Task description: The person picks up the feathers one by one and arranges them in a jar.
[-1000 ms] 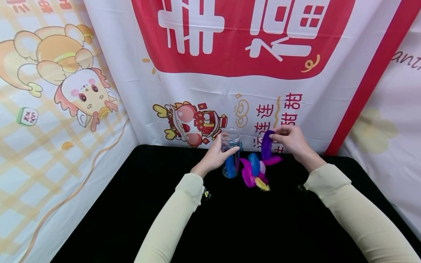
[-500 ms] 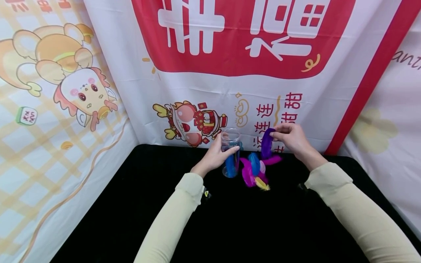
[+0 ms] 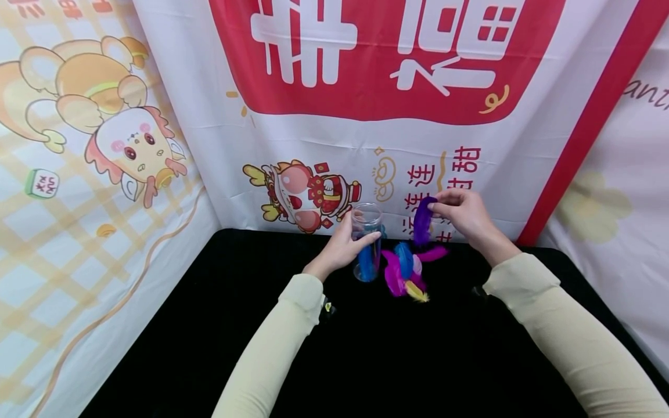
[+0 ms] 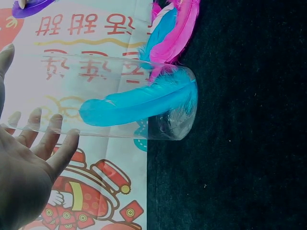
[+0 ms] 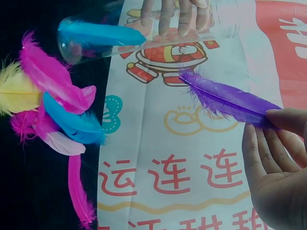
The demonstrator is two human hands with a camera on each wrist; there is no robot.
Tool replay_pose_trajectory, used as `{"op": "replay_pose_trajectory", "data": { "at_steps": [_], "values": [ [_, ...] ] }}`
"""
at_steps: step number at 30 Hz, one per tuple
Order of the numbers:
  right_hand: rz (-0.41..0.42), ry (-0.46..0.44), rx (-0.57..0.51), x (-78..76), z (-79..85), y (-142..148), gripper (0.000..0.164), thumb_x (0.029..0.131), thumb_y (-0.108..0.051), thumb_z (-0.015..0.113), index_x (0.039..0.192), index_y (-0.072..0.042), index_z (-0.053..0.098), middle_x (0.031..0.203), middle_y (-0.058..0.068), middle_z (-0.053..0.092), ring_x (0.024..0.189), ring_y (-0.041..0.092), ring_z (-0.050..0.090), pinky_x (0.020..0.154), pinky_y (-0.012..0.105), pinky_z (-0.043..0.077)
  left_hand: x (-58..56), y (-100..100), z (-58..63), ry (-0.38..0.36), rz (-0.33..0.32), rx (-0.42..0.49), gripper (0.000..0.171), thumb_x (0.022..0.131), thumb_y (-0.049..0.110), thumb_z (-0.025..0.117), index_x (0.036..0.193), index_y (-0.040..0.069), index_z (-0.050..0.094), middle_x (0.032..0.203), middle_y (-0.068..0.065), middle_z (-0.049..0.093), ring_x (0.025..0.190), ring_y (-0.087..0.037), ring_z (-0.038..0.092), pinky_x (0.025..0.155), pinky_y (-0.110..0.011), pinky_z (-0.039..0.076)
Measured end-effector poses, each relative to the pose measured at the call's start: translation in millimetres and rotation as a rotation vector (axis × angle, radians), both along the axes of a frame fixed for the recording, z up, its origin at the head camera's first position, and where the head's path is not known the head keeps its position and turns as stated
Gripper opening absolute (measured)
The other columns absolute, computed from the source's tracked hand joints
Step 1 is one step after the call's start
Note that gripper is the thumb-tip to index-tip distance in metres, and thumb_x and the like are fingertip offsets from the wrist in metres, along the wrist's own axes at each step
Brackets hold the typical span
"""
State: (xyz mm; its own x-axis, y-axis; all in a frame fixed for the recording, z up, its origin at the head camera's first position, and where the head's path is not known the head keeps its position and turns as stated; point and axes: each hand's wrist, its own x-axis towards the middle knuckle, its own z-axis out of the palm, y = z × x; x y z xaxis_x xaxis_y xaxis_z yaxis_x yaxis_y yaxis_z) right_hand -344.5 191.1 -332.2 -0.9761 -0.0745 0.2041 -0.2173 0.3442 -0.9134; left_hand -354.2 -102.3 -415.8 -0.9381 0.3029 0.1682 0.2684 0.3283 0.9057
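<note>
My left hand (image 3: 342, 244) grips a clear cylindrical jar (image 3: 367, 217) upright on the black table, thumb on the near side and fingers behind. Inside the jar stands a blue feather (image 4: 129, 105). A purple feather (image 5: 235, 98) is pinched by its tip between the thumb and fingers of my right hand (image 3: 465, 217), raised to the right of the jar and apart from it. Below it lies a small pile of feathers: magenta feathers (image 5: 55, 76), a blue feather (image 5: 72, 122), a pale pink feather (image 5: 62, 142) and a yellow feather (image 5: 19, 89).
The black-covered table (image 3: 251, 325) runs up to a white cloth backdrop (image 3: 303, 136) with red lettering and cartoon prints. Another printed cloth (image 3: 68, 244) hangs along the left side. The feather pile sits close beside the jar's right.
My right hand has risen slightly with the purple feather, whose lower end now hangs a little above the pile. The left hand and the jar stay put.
</note>
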Motion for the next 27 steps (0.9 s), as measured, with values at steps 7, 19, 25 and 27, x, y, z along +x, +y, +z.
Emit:
{"op": "replay_pose_trajectory", "data": {
  "at_steps": [7, 19, 25, 27],
  "values": [
    [0.003, 0.023, -0.011, -1.4, 4.8, -3.9, 0.027, 0.095, -0.015, 0.075, 0.111, 0.006, 0.069, 0.09, -0.001, 0.077, 0.08, 0.012, 0.072, 0.075, 0.025, 0.055, -0.9, -1.3, 1.3, -0.025, -0.021, -0.001, 0.073, 0.097, 0.051, 0.068, 0.151, 0.02, 0.031, 0.145, -0.011, 0.046, 0.135, -0.03, 0.051, 0.111, -0.047, 0.044],
    [-0.01, 0.035, -0.013, -0.7, 12.9, -7.9, 0.027, 0.095, -0.016, 0.075, 0.111, 0.004, 0.069, 0.088, -0.006, 0.076, 0.082, 0.011, 0.073, 0.075, 0.025, 0.054, -0.5, 0.2, 0.6, 0.0, -0.005, 0.001, 0.067, 0.099, 0.042, 0.068, 0.15, 0.018, 0.033, 0.142, -0.011, 0.048, 0.131, -0.031, 0.053, 0.11, -0.048, 0.045],
    [0.002, 0.044, -0.028, -2.0, 14.9, -7.4, 0.028, 0.095, -0.016, 0.074, 0.112, 0.005, 0.069, 0.087, -0.008, 0.076, 0.082, 0.011, 0.073, 0.07, 0.024, 0.052, -1.2, -0.4, -0.8, 0.008, -0.016, 0.006, 0.072, 0.098, 0.046, 0.069, 0.151, 0.016, 0.032, 0.142, -0.012, 0.047, 0.132, -0.031, 0.053, 0.11, -0.047, 0.045],
    [0.009, 0.052, -0.059, -2.4, 16.4, -6.7, 0.027, 0.095, -0.013, 0.074, 0.113, 0.006, 0.068, 0.087, -0.009, 0.075, 0.081, 0.011, 0.073, 0.069, 0.022, 0.053, -1.0, -0.4, -1.3, 0.016, -0.02, 0.01, 0.073, 0.098, 0.045, 0.069, 0.152, 0.013, 0.031, 0.142, -0.012, 0.047, 0.133, -0.032, 0.053, 0.111, -0.047, 0.045]
  ]
}}
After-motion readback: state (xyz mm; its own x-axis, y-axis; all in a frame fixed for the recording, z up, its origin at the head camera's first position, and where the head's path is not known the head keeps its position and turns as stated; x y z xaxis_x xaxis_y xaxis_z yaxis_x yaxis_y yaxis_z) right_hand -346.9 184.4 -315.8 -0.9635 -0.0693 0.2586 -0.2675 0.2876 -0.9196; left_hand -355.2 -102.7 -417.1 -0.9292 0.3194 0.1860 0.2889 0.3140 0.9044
